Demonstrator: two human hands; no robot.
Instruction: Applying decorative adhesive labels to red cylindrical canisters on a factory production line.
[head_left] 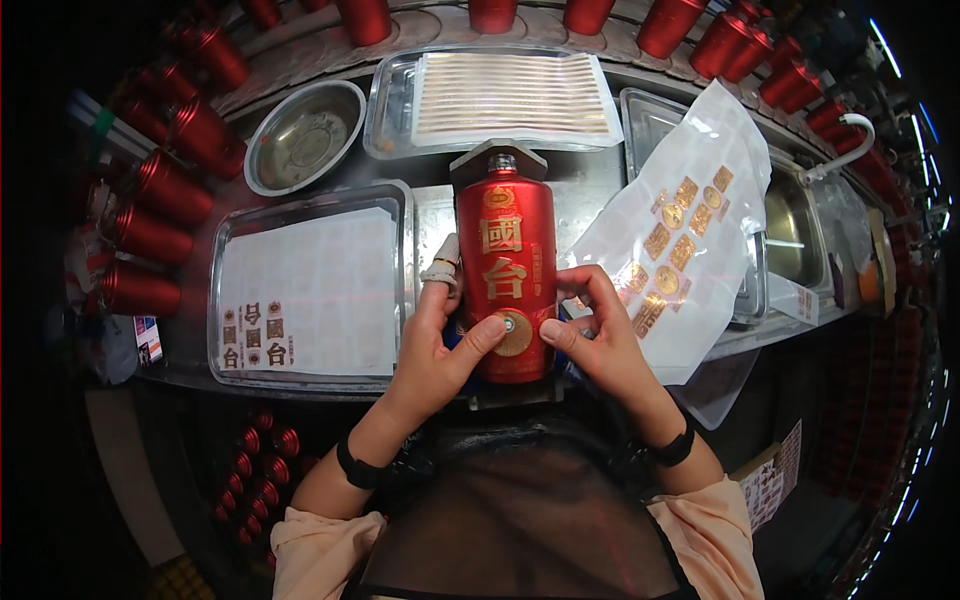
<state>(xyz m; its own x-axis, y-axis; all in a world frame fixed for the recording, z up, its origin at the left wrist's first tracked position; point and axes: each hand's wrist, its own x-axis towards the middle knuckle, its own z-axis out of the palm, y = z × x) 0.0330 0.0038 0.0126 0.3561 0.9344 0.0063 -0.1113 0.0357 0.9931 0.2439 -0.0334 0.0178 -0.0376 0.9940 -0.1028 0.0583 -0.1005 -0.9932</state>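
A red bottle [508,230] with gold characters and a bare glass neck lies with its neck pointing away from me, on a grey angular holder [466,163]. My left hand [432,335] grips its left side, with the thumb pressed on a round gold emblem [514,342] near the base. White wrapping [443,262] covers that hand's fingertip. From the right, my right hand [603,335] closes on the bottle's lower side, its thumb on the red surface and index finger bent along the edge. The remaining fingers are partly hidden behind the bottle.
On the left sits a metal tray [405,290] of decal sheets, with a metal bowl [262,165] behind it. A far tray [385,105] holds gold-striped sheets. A large decal sheet [690,150] lies to the right, near a sink [803,240]. Red bottles [205,140] line the curved conveyor.
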